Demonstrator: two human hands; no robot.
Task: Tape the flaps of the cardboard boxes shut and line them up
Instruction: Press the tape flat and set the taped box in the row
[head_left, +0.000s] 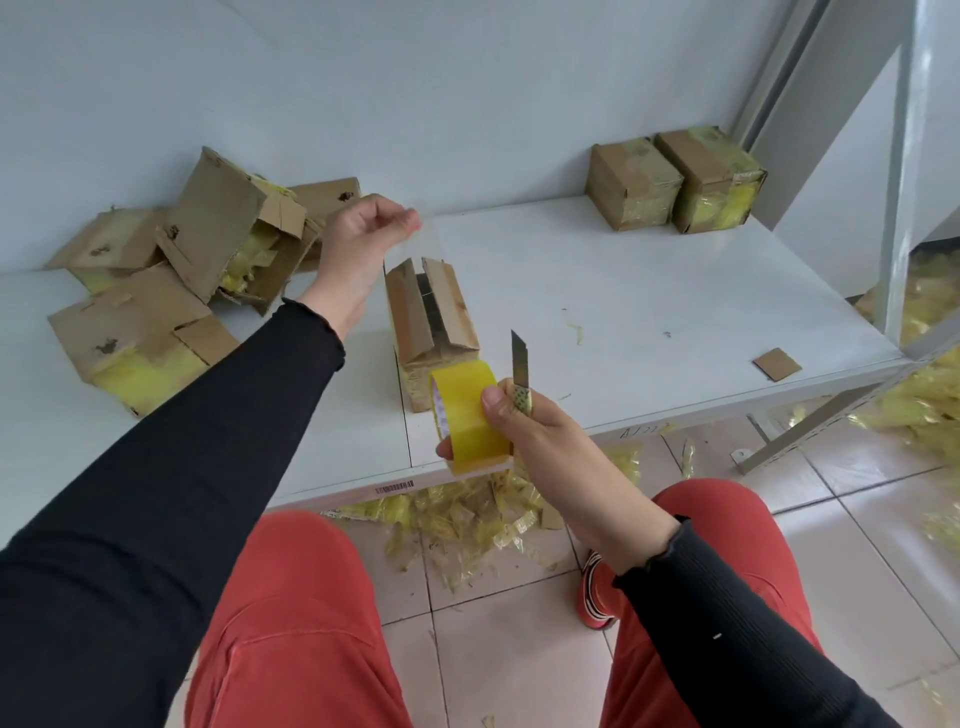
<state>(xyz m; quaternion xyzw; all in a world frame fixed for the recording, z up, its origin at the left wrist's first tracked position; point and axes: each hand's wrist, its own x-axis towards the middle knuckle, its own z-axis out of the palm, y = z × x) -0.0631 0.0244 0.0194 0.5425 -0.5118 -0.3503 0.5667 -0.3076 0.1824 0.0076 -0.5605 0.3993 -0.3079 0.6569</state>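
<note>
Taping step w/ one box in hand: right hand grips the yellow tape roll plus a utility knife, blade up. Left hand is raised beyond the open box, fingers curled as if pinching pulled tape; strip too faint to confirm. Box stands mid tabletop, flaps ajar. Next, probably: press flaps shut, lay tape, cut, then move it beside the two taped boxes at back right. Untaped pile sits left. Edge label & scrawl unreadable.
</note>
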